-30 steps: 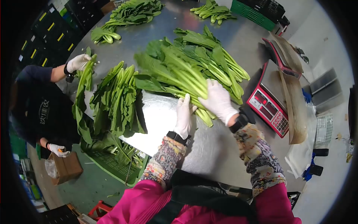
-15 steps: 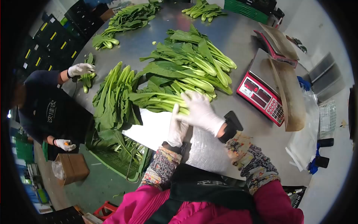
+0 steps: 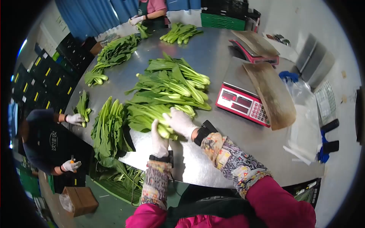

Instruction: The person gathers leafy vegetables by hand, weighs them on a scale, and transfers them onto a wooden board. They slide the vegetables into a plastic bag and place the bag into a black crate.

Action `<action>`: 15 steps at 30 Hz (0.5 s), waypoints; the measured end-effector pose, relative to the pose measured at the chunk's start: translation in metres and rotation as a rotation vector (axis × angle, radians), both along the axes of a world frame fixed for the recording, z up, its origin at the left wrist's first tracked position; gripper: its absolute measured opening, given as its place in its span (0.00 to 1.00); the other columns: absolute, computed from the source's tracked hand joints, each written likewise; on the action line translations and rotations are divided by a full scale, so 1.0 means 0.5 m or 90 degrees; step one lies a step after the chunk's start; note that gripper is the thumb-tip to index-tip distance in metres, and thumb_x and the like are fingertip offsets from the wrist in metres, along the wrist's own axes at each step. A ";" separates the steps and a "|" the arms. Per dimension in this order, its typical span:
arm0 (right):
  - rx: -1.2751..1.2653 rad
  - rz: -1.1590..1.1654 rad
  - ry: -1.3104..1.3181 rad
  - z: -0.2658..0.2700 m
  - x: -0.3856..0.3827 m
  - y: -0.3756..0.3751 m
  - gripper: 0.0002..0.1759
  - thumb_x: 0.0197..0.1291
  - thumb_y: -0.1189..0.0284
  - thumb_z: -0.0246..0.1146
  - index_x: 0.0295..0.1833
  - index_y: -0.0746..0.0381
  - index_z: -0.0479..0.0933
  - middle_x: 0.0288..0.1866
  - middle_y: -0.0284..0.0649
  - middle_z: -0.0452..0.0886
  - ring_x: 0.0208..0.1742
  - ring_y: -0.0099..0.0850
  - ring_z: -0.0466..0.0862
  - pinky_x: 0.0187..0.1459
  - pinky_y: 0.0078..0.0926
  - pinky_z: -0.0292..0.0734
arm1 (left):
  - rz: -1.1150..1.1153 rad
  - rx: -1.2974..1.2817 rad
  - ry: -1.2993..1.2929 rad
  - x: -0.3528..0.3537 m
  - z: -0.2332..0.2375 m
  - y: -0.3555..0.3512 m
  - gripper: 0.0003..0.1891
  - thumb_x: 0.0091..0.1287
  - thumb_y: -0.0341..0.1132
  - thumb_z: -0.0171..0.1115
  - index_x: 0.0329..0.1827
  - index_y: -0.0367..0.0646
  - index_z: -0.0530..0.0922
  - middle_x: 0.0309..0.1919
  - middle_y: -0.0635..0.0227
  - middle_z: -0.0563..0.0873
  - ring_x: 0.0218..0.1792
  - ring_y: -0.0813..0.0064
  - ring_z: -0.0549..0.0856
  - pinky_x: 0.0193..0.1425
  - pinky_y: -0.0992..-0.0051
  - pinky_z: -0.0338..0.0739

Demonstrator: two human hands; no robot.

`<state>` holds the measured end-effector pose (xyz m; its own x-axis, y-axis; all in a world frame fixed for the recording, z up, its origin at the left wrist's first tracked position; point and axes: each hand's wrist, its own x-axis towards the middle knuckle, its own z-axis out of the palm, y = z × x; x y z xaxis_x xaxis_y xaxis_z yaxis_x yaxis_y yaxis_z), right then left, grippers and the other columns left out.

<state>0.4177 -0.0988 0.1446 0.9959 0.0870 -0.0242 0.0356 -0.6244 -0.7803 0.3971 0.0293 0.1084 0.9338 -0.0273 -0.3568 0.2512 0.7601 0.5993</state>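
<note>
In white gloves, both my hands grip a bunch of choy sum (image 3: 146, 117), its leaves to the left and its pale stalk ends near me. My left hand (image 3: 159, 141) closes on the near side of the stalks, thumb and fingers partly hidden. My right hand (image 3: 180, 122) lies over the stalks from the right, fingers bent round them. Just beyond is a large heap of choy sum (image 3: 176, 81), stalks pointing right. Another pile of choy sum (image 3: 108, 131) lies to the left, leaves hanging over the table edge.
A red scale (image 3: 243, 104) with a curved tray (image 3: 272, 95) stands right, another scale (image 3: 254, 53) behind it. A green crate (image 3: 114, 190) sits below the left table edge. One co-worker (image 3: 53, 140) at left holds a small orange-handled tool; another person (image 3: 152, 13) handles greens at the back.
My hands have shifted left with the bunch, whose stalk ends now point more toward me. The view has tilted up, bringing the person at the back into sight.
</note>
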 end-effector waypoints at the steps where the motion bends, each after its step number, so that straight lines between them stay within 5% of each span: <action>1: 0.026 0.016 -0.033 0.023 -0.032 -0.002 0.27 0.67 0.53 0.52 0.48 0.72 0.68 0.35 0.60 0.80 0.40 0.54 0.82 0.41 0.46 0.76 | 0.004 0.035 -0.042 -0.037 0.008 0.000 0.21 0.69 0.47 0.56 0.58 0.43 0.72 0.50 0.63 0.80 0.50 0.67 0.80 0.56 0.66 0.75; 3: 0.060 0.065 -0.209 0.084 -0.115 -0.012 0.21 0.67 0.58 0.54 0.50 0.68 0.67 0.34 0.55 0.78 0.36 0.54 0.81 0.37 0.47 0.76 | 0.047 0.082 -0.108 -0.150 0.119 -0.041 0.26 0.71 0.51 0.49 0.65 0.43 0.67 0.58 0.62 0.76 0.59 0.67 0.76 0.65 0.66 0.69; 5: 0.055 0.092 -0.264 0.135 -0.201 -0.042 0.24 0.67 0.61 0.56 0.60 0.66 0.64 0.43 0.55 0.76 0.43 0.52 0.80 0.44 0.44 0.76 | 0.072 0.067 -0.205 -0.229 0.157 -0.079 0.30 0.73 0.52 0.43 0.71 0.42 0.59 0.67 0.60 0.69 0.67 0.64 0.68 0.73 0.65 0.60; 7: 0.148 0.085 -0.199 0.140 -0.249 -0.092 0.29 0.67 0.62 0.57 0.67 0.66 0.61 0.51 0.56 0.74 0.53 0.50 0.78 0.53 0.39 0.74 | 0.060 0.132 -0.221 -0.268 0.162 -0.121 0.29 0.72 0.48 0.45 0.71 0.41 0.60 0.65 0.61 0.70 0.65 0.64 0.71 0.70 0.65 0.64; 8: 0.105 0.044 -0.389 0.111 -0.257 -0.121 0.28 0.68 0.62 0.57 0.65 0.67 0.63 0.56 0.55 0.74 0.57 0.49 0.77 0.56 0.36 0.72 | 0.028 0.203 -0.201 -0.269 0.177 -0.147 0.28 0.72 0.47 0.47 0.71 0.41 0.60 0.64 0.61 0.71 0.64 0.65 0.72 0.68 0.66 0.66; 10: 0.250 -0.088 -0.183 0.121 -0.297 -0.200 0.28 0.68 0.63 0.57 0.66 0.68 0.63 0.59 0.55 0.73 0.59 0.45 0.77 0.58 0.34 0.71 | -0.077 0.179 -0.178 -0.255 0.180 -0.210 0.25 0.71 0.43 0.51 0.66 0.38 0.66 0.58 0.61 0.76 0.57 0.69 0.76 0.61 0.70 0.72; 12: 0.147 -0.213 -0.289 0.116 -0.343 -0.296 0.27 0.68 0.65 0.57 0.66 0.68 0.63 0.60 0.52 0.74 0.59 0.39 0.76 0.59 0.31 0.71 | -0.116 0.187 -0.220 -0.257 0.187 -0.318 0.23 0.70 0.39 0.54 0.64 0.37 0.67 0.56 0.61 0.77 0.54 0.71 0.78 0.58 0.71 0.73; 15: 0.268 -0.364 -0.343 0.138 -0.403 -0.428 0.23 0.70 0.66 0.55 0.64 0.70 0.65 0.57 0.47 0.76 0.57 0.33 0.76 0.59 0.28 0.70 | -0.279 0.098 -0.285 -0.258 0.214 -0.475 0.24 0.66 0.27 0.59 0.64 0.36 0.64 0.53 0.60 0.77 0.53 0.71 0.78 0.57 0.72 0.74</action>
<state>0.2162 -0.3129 0.2135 0.7562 -0.5312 0.3820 0.2345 -0.3250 -0.9162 0.2680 -0.2083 0.2155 0.9069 -0.4200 0.0346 0.2194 0.5405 0.8122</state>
